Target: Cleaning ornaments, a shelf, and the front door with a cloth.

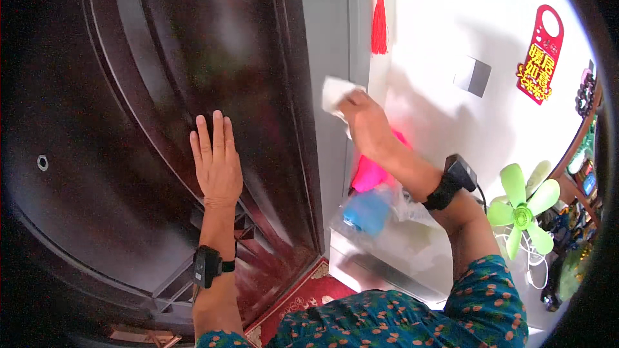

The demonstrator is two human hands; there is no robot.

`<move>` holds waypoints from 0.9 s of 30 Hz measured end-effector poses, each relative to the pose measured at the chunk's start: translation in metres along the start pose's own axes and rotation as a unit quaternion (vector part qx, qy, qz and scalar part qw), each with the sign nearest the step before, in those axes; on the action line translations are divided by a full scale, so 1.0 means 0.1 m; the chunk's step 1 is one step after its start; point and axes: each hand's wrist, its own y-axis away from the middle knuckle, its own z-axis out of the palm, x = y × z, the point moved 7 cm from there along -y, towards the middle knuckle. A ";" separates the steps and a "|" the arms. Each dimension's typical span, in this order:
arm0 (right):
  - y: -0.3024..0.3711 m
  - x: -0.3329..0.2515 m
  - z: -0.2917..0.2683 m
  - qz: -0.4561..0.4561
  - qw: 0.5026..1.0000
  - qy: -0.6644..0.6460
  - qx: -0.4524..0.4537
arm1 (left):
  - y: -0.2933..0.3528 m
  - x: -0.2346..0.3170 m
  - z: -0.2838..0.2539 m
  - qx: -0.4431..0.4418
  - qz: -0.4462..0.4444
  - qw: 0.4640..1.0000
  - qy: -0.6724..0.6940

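My left hand (218, 166) lies flat on the dark brown panelled door (213, 38), its fingers stretched upward and holding nothing. My right hand (366, 119) grips a folded white cloth (336, 93) at the grey door frame (330, 32), to the right of the door. The fingers are bent over the cloth's right edge; the fingertips are partly hidden. Whether the cloth touches the frame I cannot tell. Each forearm carries a black strapped device.
A red tassel (380, 22) and a red hanging sign (540, 58) are on the white wall, with a switch plate (472, 76) between. Below my right forearm are pink and blue bags (367, 211) on a white cabinet. A green fan (522, 216) stands right; a red mat (309, 299) lies below.
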 end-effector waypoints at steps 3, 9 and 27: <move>-0.61 -0.22 -0.26 -0.038 0.992 -0.072 0.098 | 0.00 -0.07 -0.01 -0.033 -0.013 0.999 -0.014; -1.74 -0.20 -0.58 -0.104 0.962 0.042 0.248 | 0.00 -0.01 0.06 -0.028 -0.004 1.000 0.000; -0.62 -0.44 0.68 0.007 0.989 0.103 0.107 | -0.01 0.01 0.01 -0.066 0.017 0.997 0.035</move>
